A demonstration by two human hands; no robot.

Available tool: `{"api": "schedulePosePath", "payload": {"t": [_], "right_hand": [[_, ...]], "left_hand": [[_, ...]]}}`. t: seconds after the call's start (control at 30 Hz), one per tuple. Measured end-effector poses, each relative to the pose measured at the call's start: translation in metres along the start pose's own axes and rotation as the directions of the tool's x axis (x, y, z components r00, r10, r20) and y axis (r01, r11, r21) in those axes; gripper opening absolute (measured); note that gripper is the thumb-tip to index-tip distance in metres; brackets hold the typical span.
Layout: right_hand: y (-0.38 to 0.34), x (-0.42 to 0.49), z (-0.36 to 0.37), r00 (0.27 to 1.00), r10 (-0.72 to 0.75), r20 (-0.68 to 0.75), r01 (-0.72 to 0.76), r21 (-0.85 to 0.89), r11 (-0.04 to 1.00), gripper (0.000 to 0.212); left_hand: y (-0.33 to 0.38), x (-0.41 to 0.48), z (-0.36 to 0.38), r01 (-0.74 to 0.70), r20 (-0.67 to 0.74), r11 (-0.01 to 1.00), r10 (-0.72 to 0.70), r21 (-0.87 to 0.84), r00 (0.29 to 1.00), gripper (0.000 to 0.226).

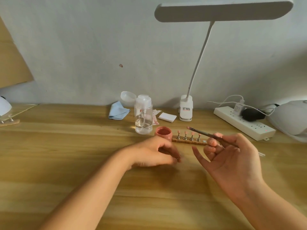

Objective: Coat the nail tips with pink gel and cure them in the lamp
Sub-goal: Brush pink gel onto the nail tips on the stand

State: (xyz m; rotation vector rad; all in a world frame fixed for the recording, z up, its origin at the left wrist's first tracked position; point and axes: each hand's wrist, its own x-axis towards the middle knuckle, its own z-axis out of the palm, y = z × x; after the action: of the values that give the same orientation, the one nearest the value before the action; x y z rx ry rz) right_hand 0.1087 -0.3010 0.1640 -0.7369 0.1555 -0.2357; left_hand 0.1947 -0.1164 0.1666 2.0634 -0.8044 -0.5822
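Your right hand (232,156) is turned palm up above the table (66,146). Its thumb and fingers pinch the brush (204,133) partway along the handle. The brush slants up and to the left, and its pink end sits in the air over the far side of the tips (192,133). You cannot tell how high it is above them.

Four pink tips stand on small metal stems in a row on the wooden holder (187,142), which lies just beyond your right fingers. A round metal disc shows at the holder's right end.

The pot (163,132) of pink gel stands open at the holder's left end, either touching it or just beside it.

Your left hand (156,151) is low over the table just in front of the pot, with the knuckles up and the fingers curled down and drawn together. The fingertips are blurred, so you cannot tell whether they pinch anything.

The white curing lamp (290,120) sits at the table's right edge, well apart from the tips, with the power strip (244,123) between them.

Behind the pot stands a clear bottle (143,120) with its cap flipped open and a little liquid in the bottom. A blue cloth (118,110) lies to its left and white pads (167,117) to its right. The desk lamp (186,110) stands by the wall, just right of the pads.
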Motion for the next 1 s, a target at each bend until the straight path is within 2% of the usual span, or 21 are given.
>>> {"api": "schedulePosePath", "payload": {"t": [0.1,0.13,0.3,0.53,0.63,0.7,0.8,0.9,1.0], "right_hand": [[0.0,0.002,-0.005,1.0,-0.017,-0.01,0.016,-0.033,0.999,0.003],[-0.001,0.003,-0.006,1.0,-0.024,-0.015,0.024,-0.042,0.999,0.006],[-0.002,0.008,-0.013,0.998,-0.046,-0.037,0.043,-0.085,0.995,0.01],[-0.003,0.015,-0.018,0.999,-0.027,-0.021,0.025,-0.11,0.994,0.011],[-0.003,0.016,-0.019,0.999,-0.033,0.004,0.033,-0.128,0.991,0.01],[-0.003,0.016,-0.019,0.999,-0.039,0.031,0.043,-0.148,0.988,0.002],[-0.004,0.016,-0.019,0.998,-0.033,0.047,0.04,-0.155,0.987,0.01],[-0.004,0.016,-0.019,0.999,-0.03,0.043,0.036,-0.16,0.986,0.007],[-0.003,0.016,-0.018,0.999,-0.027,0.038,0.033,-0.167,0.985,0.005]], "left_hand": [[-0.01,0.006,0.006,-0.02,-0.163,0.999,0.015,-0.027,0.986,0.013],[-0.012,0.008,0.009,-0.036,-0.205,0.999,0.032,-0.013,0.978,0.015],[-0.02,0.014,0.024,-0.137,-0.355,0.99,0.122,-0.018,0.927,0.012],[-0.017,0.016,0.037,-0.166,-0.381,0.985,0.139,-0.04,0.914,0.011],[-0.017,0.016,0.038,-0.143,-0.388,0.988,0.157,0.066,0.908,0.01],[-0.018,0.016,0.038,-0.112,-0.396,0.984,0.158,0.136,0.904,0.012],[-0.019,0.017,0.037,-0.082,-0.418,0.972,0.17,0.221,0.892,0.011],[-0.02,0.018,0.037,-0.051,-0.437,0.946,0.196,0.321,0.878,0.01],[-0.021,0.016,0.036,-0.03,-0.461,0.94,0.194,0.339,0.866,0.013]]}}
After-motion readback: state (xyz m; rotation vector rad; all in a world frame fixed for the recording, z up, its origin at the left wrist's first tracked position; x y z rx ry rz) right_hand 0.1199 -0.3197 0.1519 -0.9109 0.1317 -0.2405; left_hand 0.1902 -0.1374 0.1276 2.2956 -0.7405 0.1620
